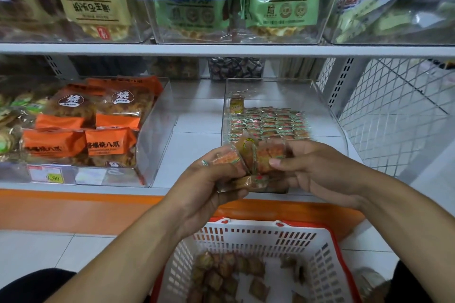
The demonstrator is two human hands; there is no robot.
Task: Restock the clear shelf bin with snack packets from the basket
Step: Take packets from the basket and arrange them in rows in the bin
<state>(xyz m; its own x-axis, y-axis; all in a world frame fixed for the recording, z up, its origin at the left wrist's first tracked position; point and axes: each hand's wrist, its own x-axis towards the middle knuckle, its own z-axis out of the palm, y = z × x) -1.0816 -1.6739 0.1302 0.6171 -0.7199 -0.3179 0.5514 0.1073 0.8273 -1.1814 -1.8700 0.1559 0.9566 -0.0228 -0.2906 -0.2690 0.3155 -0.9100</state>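
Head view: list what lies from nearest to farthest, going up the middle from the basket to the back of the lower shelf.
White slatted plastic basket with red rim → handful of small orange snack packets held by left hand and right hand → clear acrylic shelf bin → dark wrapped sweets.

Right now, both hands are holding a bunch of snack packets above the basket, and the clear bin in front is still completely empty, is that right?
Not quite: the head view shows the clear bin already holds rows of packets. The left hand and right hand do hold snack packets above the basket.
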